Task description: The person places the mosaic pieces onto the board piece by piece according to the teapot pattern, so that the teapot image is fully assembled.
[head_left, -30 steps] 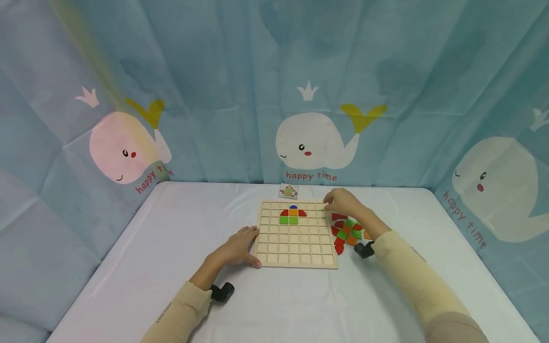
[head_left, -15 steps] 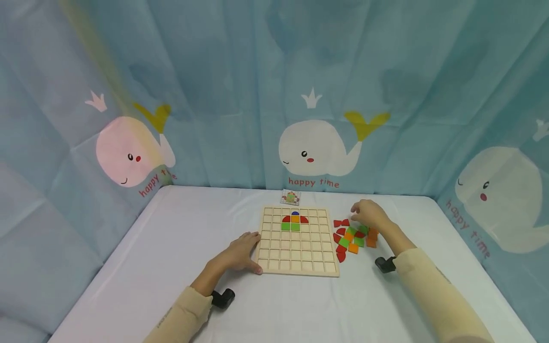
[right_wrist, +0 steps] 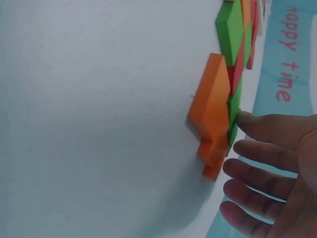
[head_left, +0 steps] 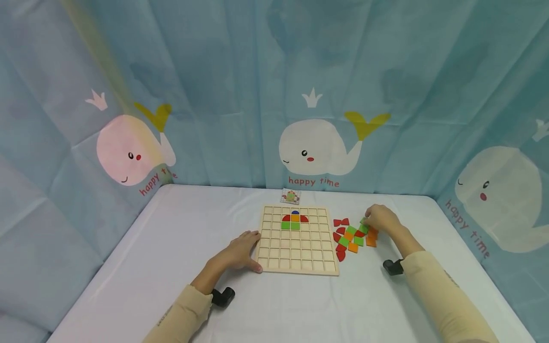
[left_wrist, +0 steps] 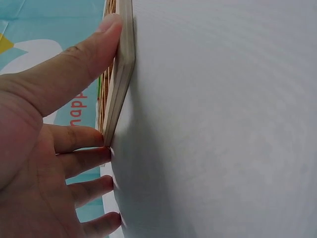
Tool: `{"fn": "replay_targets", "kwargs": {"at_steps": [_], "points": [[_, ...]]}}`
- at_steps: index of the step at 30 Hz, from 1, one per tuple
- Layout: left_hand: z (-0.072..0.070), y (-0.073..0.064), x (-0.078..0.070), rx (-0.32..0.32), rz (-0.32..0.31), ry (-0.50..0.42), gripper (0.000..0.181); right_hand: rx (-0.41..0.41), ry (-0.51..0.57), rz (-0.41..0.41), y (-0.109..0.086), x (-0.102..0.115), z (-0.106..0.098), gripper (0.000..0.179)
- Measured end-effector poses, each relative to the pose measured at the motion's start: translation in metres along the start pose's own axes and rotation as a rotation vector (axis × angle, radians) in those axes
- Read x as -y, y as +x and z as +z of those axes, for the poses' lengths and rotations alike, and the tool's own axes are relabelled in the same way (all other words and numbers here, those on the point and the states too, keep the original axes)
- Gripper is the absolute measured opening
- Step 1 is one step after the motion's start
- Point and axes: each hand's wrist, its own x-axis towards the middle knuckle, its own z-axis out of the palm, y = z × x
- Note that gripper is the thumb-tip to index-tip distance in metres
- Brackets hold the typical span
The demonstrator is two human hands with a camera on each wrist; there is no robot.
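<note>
A wooden grid board (head_left: 300,247) lies on the table, with several coloured pieces set near its far side: a blue half-round, red quarter-rounds, an orange square and green squares. My left hand (head_left: 241,251) rests at the board's left edge, thumb at the near corner (left_wrist: 116,74) and fingers spread along the side. To the right of the board my right hand (head_left: 383,219) pinches a green square tile (head_left: 363,221) at the far end of the loose pieces. In the right wrist view the thumb touches that green tile (right_wrist: 235,130), beside stacked orange squares (right_wrist: 212,104).
Loose red, green and orange pieces (head_left: 353,247) lie between the board and my right hand. A small pattern card (head_left: 290,196) lies behind the board. A blue curtain with whales (head_left: 317,147) surrounds the white table (head_left: 193,214).
My right hand has moved from the board's far right corner rightward to the loose pieces and come down on a green square. My left hand stays at the board's left edge.
</note>
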Motion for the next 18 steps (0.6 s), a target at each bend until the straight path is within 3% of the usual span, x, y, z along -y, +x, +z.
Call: {"fn": "replay_targets", "kwargs": {"at_steps": [18], "points": [[-0.0015, -0.0003, -0.0009, 0.002, -0.006, 0.008, 0.100, 0.016, 0.005, 0.017, 0.0036, 0.0014, 0.0036, 0.028]]}}
